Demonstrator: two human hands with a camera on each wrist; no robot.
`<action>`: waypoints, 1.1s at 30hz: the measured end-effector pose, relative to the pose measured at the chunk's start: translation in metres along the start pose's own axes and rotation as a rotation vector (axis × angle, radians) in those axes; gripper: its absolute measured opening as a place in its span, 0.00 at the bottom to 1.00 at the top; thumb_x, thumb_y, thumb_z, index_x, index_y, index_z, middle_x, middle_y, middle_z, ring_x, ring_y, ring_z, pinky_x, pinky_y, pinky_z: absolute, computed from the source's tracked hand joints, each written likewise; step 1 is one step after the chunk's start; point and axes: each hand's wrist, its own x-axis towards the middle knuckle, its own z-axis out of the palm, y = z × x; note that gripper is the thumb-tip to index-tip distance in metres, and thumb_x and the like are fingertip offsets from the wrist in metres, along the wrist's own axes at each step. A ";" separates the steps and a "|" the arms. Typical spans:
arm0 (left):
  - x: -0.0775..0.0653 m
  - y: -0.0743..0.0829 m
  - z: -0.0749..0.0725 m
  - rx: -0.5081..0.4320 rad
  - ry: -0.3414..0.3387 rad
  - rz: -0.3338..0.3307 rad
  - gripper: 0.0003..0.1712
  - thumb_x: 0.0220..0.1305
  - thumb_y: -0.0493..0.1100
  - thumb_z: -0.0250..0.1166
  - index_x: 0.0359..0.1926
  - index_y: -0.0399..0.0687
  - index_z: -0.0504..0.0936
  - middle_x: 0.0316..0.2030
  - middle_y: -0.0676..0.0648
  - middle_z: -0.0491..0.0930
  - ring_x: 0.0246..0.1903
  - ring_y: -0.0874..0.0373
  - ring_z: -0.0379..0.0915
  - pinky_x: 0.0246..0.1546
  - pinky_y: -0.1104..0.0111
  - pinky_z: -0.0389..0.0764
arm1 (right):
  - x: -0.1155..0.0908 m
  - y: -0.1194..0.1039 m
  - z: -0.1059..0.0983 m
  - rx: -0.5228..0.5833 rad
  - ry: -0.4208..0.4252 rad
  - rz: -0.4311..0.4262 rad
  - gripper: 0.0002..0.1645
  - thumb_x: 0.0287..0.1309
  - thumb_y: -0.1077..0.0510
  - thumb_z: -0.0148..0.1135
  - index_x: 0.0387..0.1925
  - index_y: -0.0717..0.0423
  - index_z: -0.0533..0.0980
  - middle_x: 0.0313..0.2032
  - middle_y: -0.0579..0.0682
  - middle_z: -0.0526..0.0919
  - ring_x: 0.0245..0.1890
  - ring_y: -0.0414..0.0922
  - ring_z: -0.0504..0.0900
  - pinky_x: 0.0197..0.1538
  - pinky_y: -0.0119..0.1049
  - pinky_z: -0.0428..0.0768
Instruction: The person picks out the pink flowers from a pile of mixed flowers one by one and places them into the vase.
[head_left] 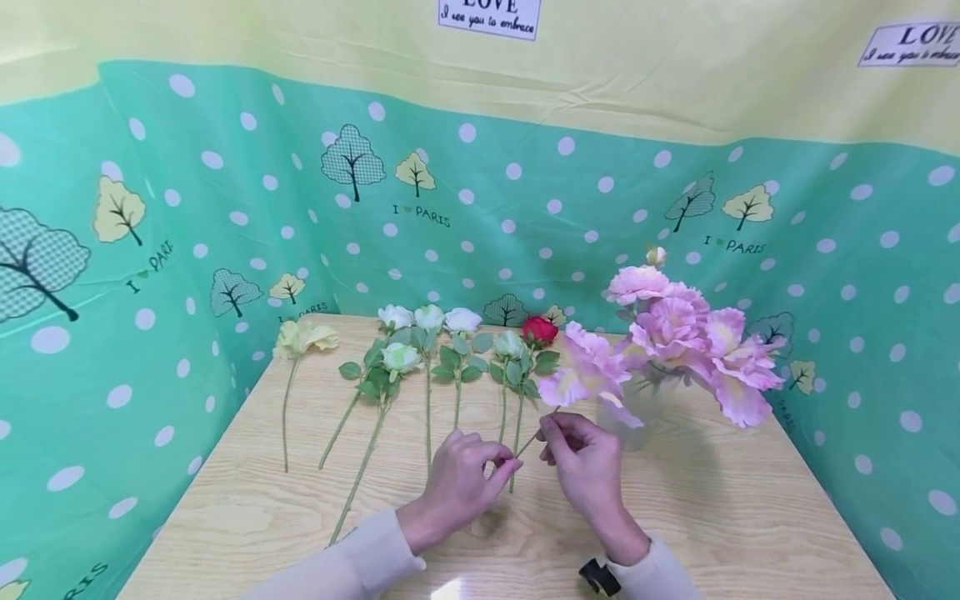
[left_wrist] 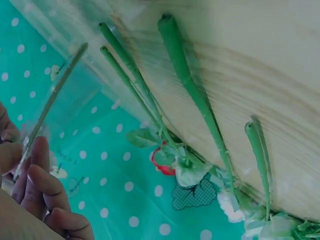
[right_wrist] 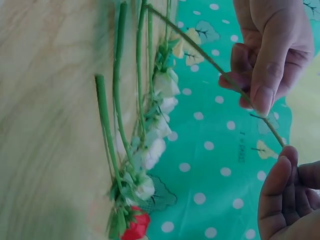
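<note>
A pink artificial peony point(head_left: 588, 375) is held up at a slant. My right hand point(head_left: 588, 467) pinches its thin stem point(right_wrist: 200, 49) below the bloom. My left hand point(head_left: 465, 475) pinches the same stem lower down, between thumb and fingers. In the right wrist view, the stem's bare end extends beyond the left hand point(right_wrist: 275, 57), and the right hand point(right_wrist: 287, 200) grips it at the lower right. The left wrist view has the left hand point(left_wrist: 42, 192) with the stem point(left_wrist: 55, 92) rising past its fingers. Partly behind the held bloom stands a clear vase point(head_left: 633, 408) of pink peonies point(head_left: 675, 325).
Several white and pale green roses point(head_left: 401, 357) lie on the wooden table point(head_left: 225, 525), stems toward me. A red rose point(head_left: 540, 329) lies at their right end, a cream flower point(head_left: 303, 337) at far left. A dotted green cloth point(head_left: 465, 225) hangs behind and at the sides.
</note>
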 end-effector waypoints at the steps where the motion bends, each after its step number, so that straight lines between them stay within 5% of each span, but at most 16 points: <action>1: 0.001 -0.001 0.000 -0.008 0.002 -0.005 0.07 0.55 0.48 0.79 0.31 0.53 0.90 0.24 0.59 0.86 0.18 0.74 0.60 0.27 0.77 0.61 | 0.000 0.003 -0.002 0.008 0.009 -0.018 0.05 0.57 0.79 0.65 0.30 0.72 0.82 0.22 0.62 0.85 0.14 0.48 0.81 0.19 0.33 0.80; 7: 0.000 -0.009 0.000 -0.032 0.007 -0.070 0.12 0.58 0.53 0.77 0.33 0.51 0.90 0.21 0.60 0.82 0.19 0.75 0.61 0.29 0.74 0.65 | 0.006 0.024 -0.016 -0.002 0.080 -0.169 0.07 0.57 0.78 0.66 0.29 0.68 0.84 0.21 0.58 0.85 0.14 0.42 0.80 0.20 0.29 0.80; 14: -0.002 -0.023 0.000 -0.040 -0.029 -0.154 0.13 0.64 0.53 0.73 0.37 0.49 0.90 0.28 0.57 0.87 0.21 0.68 0.70 0.31 0.71 0.67 | 0.017 0.018 -0.036 -0.068 0.180 -0.320 0.10 0.53 0.80 0.67 0.23 0.68 0.84 0.19 0.54 0.85 0.15 0.39 0.81 0.25 0.24 0.80; 22: -0.005 -0.038 -0.001 -0.019 -0.081 -0.262 0.15 0.66 0.55 0.70 0.38 0.48 0.90 0.30 0.56 0.87 0.26 0.60 0.78 0.34 0.68 0.71 | 0.030 0.004 -0.054 0.121 0.262 -0.386 0.14 0.46 0.86 0.63 0.37 0.80 0.75 0.23 0.59 0.84 0.20 0.37 0.84 0.25 0.27 0.82; 29: -0.006 -0.044 0.000 -0.007 -0.085 -0.289 0.17 0.68 0.57 0.68 0.40 0.49 0.90 0.30 0.55 0.86 0.27 0.57 0.78 0.36 0.67 0.70 | 0.042 -0.011 -0.069 -0.038 0.380 -0.489 0.13 0.44 0.82 0.66 0.35 0.81 0.75 0.23 0.57 0.84 0.23 0.30 0.83 0.32 0.22 0.80; 33: -0.007 -0.046 0.000 0.006 -0.086 -0.288 0.19 0.68 0.58 0.67 0.40 0.47 0.89 0.31 0.53 0.87 0.28 0.56 0.78 0.36 0.66 0.71 | 0.048 -0.008 -0.079 -0.127 0.448 -0.512 0.17 0.44 0.77 0.68 0.40 0.80 0.76 0.26 0.48 0.86 0.31 0.29 0.84 0.43 0.24 0.79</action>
